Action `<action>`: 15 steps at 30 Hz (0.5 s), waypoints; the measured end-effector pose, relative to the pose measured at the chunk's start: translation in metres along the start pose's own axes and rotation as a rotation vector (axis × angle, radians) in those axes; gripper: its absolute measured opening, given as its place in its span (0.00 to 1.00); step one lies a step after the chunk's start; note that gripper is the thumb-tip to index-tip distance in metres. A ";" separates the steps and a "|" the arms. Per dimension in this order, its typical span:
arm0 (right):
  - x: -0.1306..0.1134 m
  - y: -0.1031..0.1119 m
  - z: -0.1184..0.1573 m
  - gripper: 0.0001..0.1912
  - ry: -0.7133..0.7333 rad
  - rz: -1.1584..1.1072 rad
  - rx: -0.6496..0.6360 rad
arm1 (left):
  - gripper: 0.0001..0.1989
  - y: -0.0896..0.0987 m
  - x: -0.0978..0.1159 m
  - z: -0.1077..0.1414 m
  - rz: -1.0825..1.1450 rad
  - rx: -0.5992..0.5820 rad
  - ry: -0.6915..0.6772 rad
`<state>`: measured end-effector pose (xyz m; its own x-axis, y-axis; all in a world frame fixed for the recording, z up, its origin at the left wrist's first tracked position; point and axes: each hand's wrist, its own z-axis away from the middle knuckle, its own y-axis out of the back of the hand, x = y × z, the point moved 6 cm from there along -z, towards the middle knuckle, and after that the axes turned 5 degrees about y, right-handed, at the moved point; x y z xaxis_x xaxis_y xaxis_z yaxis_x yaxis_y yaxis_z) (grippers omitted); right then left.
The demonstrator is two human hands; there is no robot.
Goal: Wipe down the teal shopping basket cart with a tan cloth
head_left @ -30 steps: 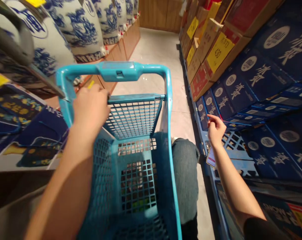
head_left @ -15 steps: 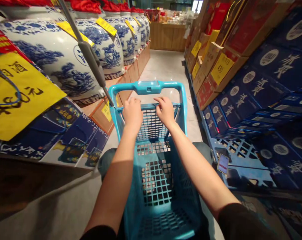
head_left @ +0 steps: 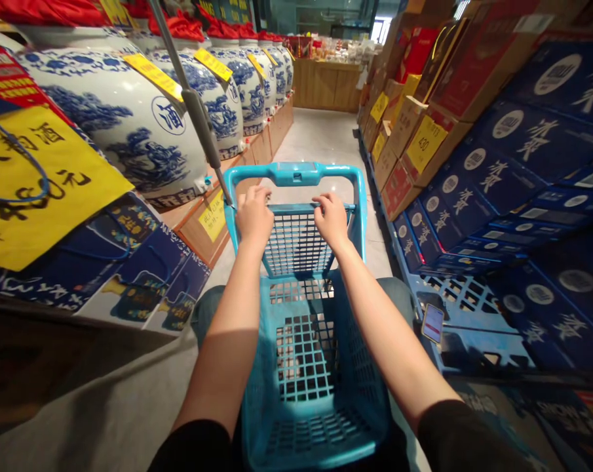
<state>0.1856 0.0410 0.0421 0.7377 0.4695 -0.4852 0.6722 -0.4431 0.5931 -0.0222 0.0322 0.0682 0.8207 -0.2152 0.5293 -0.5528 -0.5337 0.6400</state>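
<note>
A turquoise plastic shopping cart (head_left: 257, 367) stands close in front of me, its grid basket bare inside. Across its far end runs a thin crossbar (head_left: 291, 209) above a grid panel (head_left: 296, 242), with a thicker handle (head_left: 296, 173) beyond it. My left hand (head_left: 254, 216) is curled over the left part of the crossbar, fingertips turned inward. At the right part of the bar, my right hand (head_left: 331, 219) bends its fingers round it in the same way. The undersides of both hands are hidden.
Large blue-and-white jars (head_left: 124, 124) with red cloth tops line the left, beside boxed goods and a yellow price sign (head_left: 45, 177). Stacked blue cartons (head_left: 502, 170) and a phone (head_left: 432, 322) on a blue pallet are at right. A grey pole (head_left: 195, 111) rises from the cart's left corner.
The fingers of both hands have curled in more. Both hands sit slightly farther apart on the bar. The view has shifted a little, with the cart almost in the same place.
</note>
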 end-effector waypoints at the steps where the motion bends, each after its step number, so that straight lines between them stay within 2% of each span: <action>1: 0.000 0.000 0.000 0.20 0.000 0.006 0.006 | 0.26 0.000 0.000 0.001 -0.005 0.011 0.015; 3: -0.001 -0.001 0.000 0.19 0.013 0.021 0.009 | 0.26 -0.010 0.016 0.007 0.024 -0.069 -0.077; 6: -0.001 -0.004 -0.002 0.17 0.021 0.056 -0.022 | 0.30 -0.032 0.058 0.024 0.098 -0.266 -0.345; 8: 0.003 -0.003 -0.003 0.18 0.009 0.062 -0.032 | 0.31 -0.038 0.070 0.028 0.104 -0.285 -0.370; 10: 0.010 0.001 -0.004 0.21 -0.015 0.040 -0.014 | 0.29 -0.036 0.062 0.022 0.091 -0.233 -0.270; 13: 0.020 0.008 -0.006 0.25 -0.058 -0.007 0.032 | 0.24 -0.020 0.028 0.008 0.082 -0.077 -0.048; 15: 0.023 0.010 -0.006 0.26 -0.070 -0.037 0.059 | 0.21 -0.013 0.016 0.004 0.104 -0.012 0.013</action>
<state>0.2086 0.0519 0.0404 0.7135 0.4331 -0.5508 0.7001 -0.4715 0.5362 -0.0018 0.0321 0.0659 0.7568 -0.2583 0.6004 -0.6366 -0.4993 0.5877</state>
